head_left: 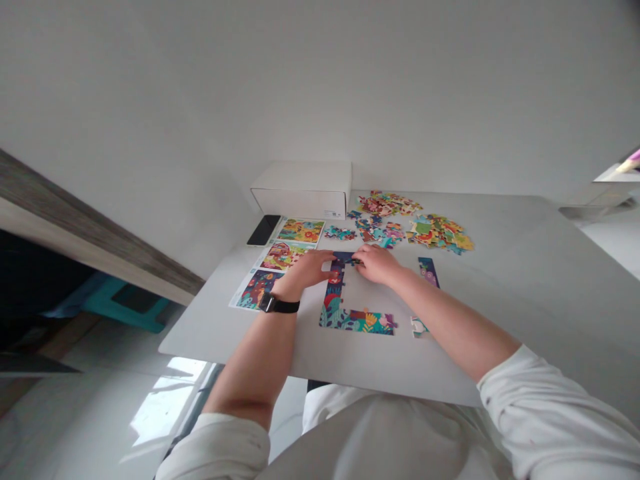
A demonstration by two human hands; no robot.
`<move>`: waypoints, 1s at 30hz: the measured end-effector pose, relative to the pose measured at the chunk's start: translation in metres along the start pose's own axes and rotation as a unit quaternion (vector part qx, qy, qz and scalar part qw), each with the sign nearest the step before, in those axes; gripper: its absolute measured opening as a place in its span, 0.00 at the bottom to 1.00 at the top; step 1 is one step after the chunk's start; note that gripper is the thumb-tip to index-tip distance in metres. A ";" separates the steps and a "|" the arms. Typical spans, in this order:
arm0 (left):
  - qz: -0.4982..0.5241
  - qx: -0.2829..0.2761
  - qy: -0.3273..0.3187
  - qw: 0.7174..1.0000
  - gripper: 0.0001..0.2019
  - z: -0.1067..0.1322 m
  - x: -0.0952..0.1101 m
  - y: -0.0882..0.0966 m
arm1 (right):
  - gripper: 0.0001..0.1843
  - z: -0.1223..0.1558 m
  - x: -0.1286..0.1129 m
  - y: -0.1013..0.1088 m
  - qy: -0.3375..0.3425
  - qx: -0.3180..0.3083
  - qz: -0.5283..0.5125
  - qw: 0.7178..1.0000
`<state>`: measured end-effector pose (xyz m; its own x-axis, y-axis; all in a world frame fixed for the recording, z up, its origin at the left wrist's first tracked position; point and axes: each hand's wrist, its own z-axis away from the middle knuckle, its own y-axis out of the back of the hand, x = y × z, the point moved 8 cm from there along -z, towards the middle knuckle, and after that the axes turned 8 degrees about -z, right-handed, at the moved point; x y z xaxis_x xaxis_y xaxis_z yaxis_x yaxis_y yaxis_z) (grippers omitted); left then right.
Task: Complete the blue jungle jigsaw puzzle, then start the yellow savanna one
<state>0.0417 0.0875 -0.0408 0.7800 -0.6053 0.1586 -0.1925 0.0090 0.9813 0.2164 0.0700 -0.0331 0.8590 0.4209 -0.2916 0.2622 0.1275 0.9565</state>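
Note:
My left hand (309,267) and my right hand (376,262) meet at the top of a partly joined jigsaw (345,307), an L-shaped run of dark blue, flowery pieces on the white table (500,267). Both hands have their fingers curled onto a small dark piece (345,257) at the top corner of that run. A black watch (278,305) sits on my left wrist. Two short strips of joined pieces lie to the right, one purple (429,271) and one pale (419,327).
Loose puzzle pieces lie in heaps at the far side (389,203) and far right (440,233). Three picture cards (286,255) line the left edge, beside a black phone (264,229). A white box (303,188) stands against the wall. A teal stool (125,303) is below left.

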 end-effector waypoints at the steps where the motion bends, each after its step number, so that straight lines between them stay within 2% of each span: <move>1: -0.001 -0.009 -0.003 1.000 0.24 0.000 0.001 -0.001 | 0.19 -0.003 -0.001 0.001 0.005 -0.001 -0.001 1.000; 4: 0.002 -0.023 -0.003 1.000 0.23 0.002 0.001 -0.002 | 0.20 -0.016 -0.006 0.003 0.030 -0.003 -0.009 0.999; 10: 0.019 -0.042 -0.017 0.999 0.33 0.005 0.003 -0.004 | 0.16 -0.033 -0.023 -0.004 0.092 -0.052 0.008 0.994; 15: 0.020 -0.016 -0.015 1.000 0.30 0.004 0.006 -0.002 | 0.16 -0.028 -0.027 -0.007 0.119 -0.069 0.025 0.990; 18: 0.028 0.030 -0.002 0.999 0.25 0.002 0.007 0.002 | 0.19 -0.021 -0.023 -0.002 0.137 -0.056 0.009 0.989; 22: 0.058 0.084 -0.021 0.995 0.17 0.001 0.015 0.006 | 0.16 -0.010 -0.009 0.004 0.140 -0.033 0.000 0.990; 26: 0.064 0.071 -0.033 0.995 0.14 -0.002 0.022 -0.001 | 0.19 0.001 -0.001 -0.002 0.148 -0.049 -0.001 0.988; 30: 0.063 0.064 -0.011 0.996 0.11 -0.005 0.021 -0.003 | 0.20 0.005 0.000 -0.002 0.163 -0.049 -0.018 0.985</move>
<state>0.0622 0.0787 -0.0400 0.7317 -0.6232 0.2761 -0.3641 -0.0150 0.9312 0.2179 0.0652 -0.0351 0.6588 0.6783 -0.3254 0.2323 0.2280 0.9455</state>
